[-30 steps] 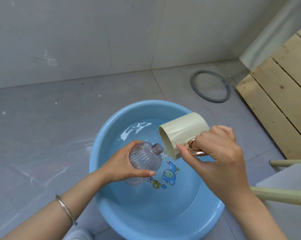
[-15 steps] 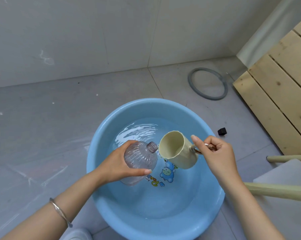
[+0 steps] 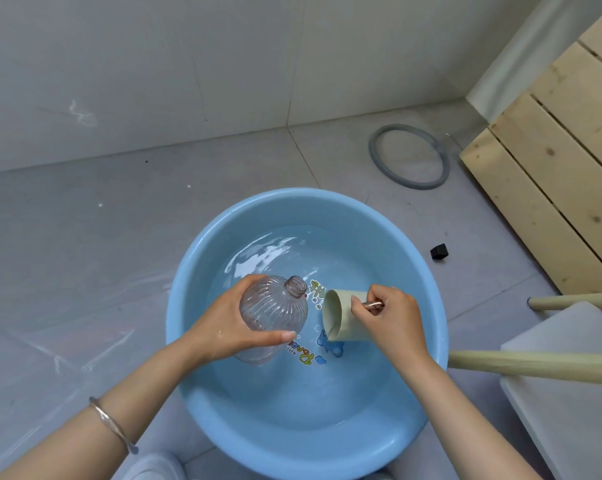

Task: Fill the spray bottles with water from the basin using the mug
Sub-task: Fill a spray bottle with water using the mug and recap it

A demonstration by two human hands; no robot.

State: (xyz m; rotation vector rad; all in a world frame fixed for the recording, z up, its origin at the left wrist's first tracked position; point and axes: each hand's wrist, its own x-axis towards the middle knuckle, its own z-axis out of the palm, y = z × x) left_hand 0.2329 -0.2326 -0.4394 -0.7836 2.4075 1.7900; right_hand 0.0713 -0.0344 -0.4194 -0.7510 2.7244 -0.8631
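While the left hand (image 3: 223, 323) wrapped the spray bottle (image 3: 275, 310) above the basin (image 3: 306, 197), the right hand (image 3: 393, 317) pinched the handle of the mug (image 3: 341, 320), tipped beside that pinch; a deeper dip seemed wise.

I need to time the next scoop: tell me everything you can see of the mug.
The mug is cream, matte, cylindrical, with a shiny copper-coloured handle. It is tipped on its side, mouth toward the bottle, low inside the blue basin. The right hand pinches its handle. Whether its rim touches water is unclear.
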